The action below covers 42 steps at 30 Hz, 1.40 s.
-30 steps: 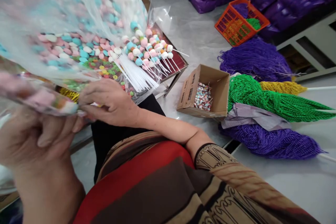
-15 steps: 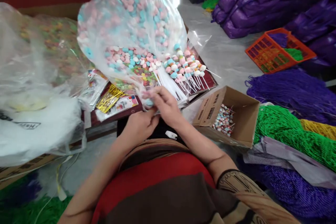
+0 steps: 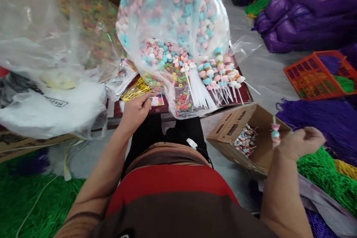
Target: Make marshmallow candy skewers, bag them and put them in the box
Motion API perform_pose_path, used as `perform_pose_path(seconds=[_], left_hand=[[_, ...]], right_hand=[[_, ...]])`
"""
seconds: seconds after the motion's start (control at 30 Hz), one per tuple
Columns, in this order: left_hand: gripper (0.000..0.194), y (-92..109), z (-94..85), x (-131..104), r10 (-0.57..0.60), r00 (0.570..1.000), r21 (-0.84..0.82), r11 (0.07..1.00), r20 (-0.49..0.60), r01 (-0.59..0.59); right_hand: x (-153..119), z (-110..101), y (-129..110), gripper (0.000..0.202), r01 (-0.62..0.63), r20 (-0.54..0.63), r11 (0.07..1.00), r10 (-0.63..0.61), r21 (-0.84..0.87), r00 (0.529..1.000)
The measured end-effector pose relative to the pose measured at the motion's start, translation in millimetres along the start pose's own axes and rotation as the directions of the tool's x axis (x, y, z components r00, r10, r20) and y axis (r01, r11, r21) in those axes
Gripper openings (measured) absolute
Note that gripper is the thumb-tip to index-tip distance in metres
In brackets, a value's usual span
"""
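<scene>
My left hand [image 3: 136,113] is at the table's front edge, its fingers curled together over gold twist ties [image 3: 136,88] and a printed packet [image 3: 157,99]; what they pinch is hidden. My right hand [image 3: 302,142] is out over a cardboard box [image 3: 266,139], fingers loosely bent. Left of its wrist, a wrapped candy skewer [image 3: 275,134] appears in the air, apart from the visible fingers. Many wrapped skewers [image 3: 245,139] lie inside the box. Unwrapped candy skewers [image 3: 221,76] are piled on the table beside white sticks [image 3: 198,89].
A large clear bag [image 3: 167,18] of pink, blue and white candies covers the table's middle, with gummy rings [image 3: 182,100] at its mouth. Other plastic bags [image 3: 52,111] stand at left. Purple bundles [image 3: 312,15], an orange crate [image 3: 315,78] and green cord [image 3: 320,171] fill the right.
My hands were together on a candy skewer at the table edge. They have parted: the right has swung out over the box, the left has moved to the twist ties. The view has shifted left.
</scene>
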<state>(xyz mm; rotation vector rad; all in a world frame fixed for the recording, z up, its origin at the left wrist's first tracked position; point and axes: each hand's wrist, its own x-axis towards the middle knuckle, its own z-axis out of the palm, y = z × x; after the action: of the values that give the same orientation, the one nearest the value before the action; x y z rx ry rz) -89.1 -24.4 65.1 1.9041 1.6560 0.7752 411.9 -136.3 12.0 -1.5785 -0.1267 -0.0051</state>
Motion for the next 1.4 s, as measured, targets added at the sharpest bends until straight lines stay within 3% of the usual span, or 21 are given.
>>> perform_pose_path(seconds=[0.07, 0.13, 0.2, 0.27, 0.43, 0.6, 0.7, 0.83, 0.93, 1.0, 1.07, 1.13, 1.23, 1.33, 1.4], left_hand=[[0.031, -9.5, 4.1, 3.1, 0.047, 0.998, 0.13, 0.991, -0.044, -0.041], [0.027, -17.1, 11.5, 6.5, 0.089, 0.995, 0.284, 0.956, -0.033, -0.076], [0.025, -21.7, 21.0, 9.9, 0.1, 0.995, 0.415, 0.905, 0.006, -0.093], [0.022, -23.7, 30.4, 13.3, 0.09, 0.996, 0.494, 0.865, 0.022, -0.09], [0.02, -25.3, 44.3, 23.3, 0.037, 0.999, 0.548, 0.836, 0.002, -0.032], [0.019, -35.2, 51.4, 32.3, 0.052, 0.999, 0.504, 0.863, -0.016, -0.037], [0.028, -45.8, 55.8, 32.0, 0.103, 0.987, 0.465, 0.884, -0.12, -0.036], [0.037, -50.1, 56.4, 23.3, 0.273, 0.913, 0.337, 0.927, -0.302, -0.166], [0.039, -34.9, 54.5, 13.7, 0.379, 0.84, 0.245, 0.921, -0.389, -0.302], [0.038, -18.4, 53.7, 7.7, 0.417, 0.824, 0.193, 0.909, -0.384, -0.37], [0.034, -2.3, 52.5, 3.2, 0.426, 0.843, 0.09, 0.903, -0.328, -0.421], [0.026, 9.4, 49.4, 0.8, 0.38, 0.894, -0.108, 0.904, -0.238, -0.413], [0.036, 17.1, 40.0, 2.0, 0.258, 0.966, -0.482, 0.85, 0.031, -0.212], [0.05, 18.8, 28.9, 6.2, 0.183, 0.924, -0.632, 0.771, 0.335, 0.076], [0.044, 20.5, 23.3, 8.3, 0.133, 0.899, -0.656, 0.728, 0.418, 0.197]], right_hand=[[-5.7, 4.5, -0.7, 0.042, 0.28, 0.033, 0.96, -0.28, -0.004, 0.959], [-26.7, 17.8, -4.6, 0.038, 0.453, 0.187, 0.888, -0.459, 0.073, 0.869], [-59.8, 35.2, -11.4, 0.028, 0.472, 0.372, 0.862, -0.505, 0.182, 0.779], [-98.6, 51.6, -21.2, 0.017, 0.502, 0.381, 0.795, -0.605, 0.34, 0.7], [-178.2, 69.9, -47.5, 0.013, 0.46, 0.601, 0.751, -0.657, 0.473, 0.455], [-210.8, 71.1, -54.6, 0.012, 0.324, 0.715, 0.821, -0.569, 0.47, 0.406], [-222.4, 75.2, -53.3, 0.013, 0.265, 0.799, 0.873, -0.484, 0.41, 0.358], [-245.3, 90.1, -54.9, 0.017, 0.147, 0.944, 0.965, -0.245, 0.216, 0.22], [-266.5, 106.6, -59.4, 0.025, 0.114, 0.988, 0.989, -0.109, 0.096, 0.108], [-277.9, 116.4, -62.2, 0.032, 0.13, 0.997, 0.989, -0.073, 0.068, 0.04], [-283.5, 122.8, -63.1, 0.036, 0.111, 0.999, 0.993, -0.049, 0.047, 0.017], [-282.4, 125.1, -61.9, 0.038, 0.046, 0.999, 0.999, -0.022, 0.02, 0.045], [-271.7, 123.2, -59.1, 0.038, -0.051, 0.995, 0.999, 0.002, 0.003, 0.1], [-260.5, 119.8, -58.8, 0.037, -0.085, 0.986, 0.995, -0.031, 0.045, 0.163], [-256.6, 118.4, -59.1, 0.038, -0.08, 0.979, 0.994, -0.054, 0.071, 0.198]])
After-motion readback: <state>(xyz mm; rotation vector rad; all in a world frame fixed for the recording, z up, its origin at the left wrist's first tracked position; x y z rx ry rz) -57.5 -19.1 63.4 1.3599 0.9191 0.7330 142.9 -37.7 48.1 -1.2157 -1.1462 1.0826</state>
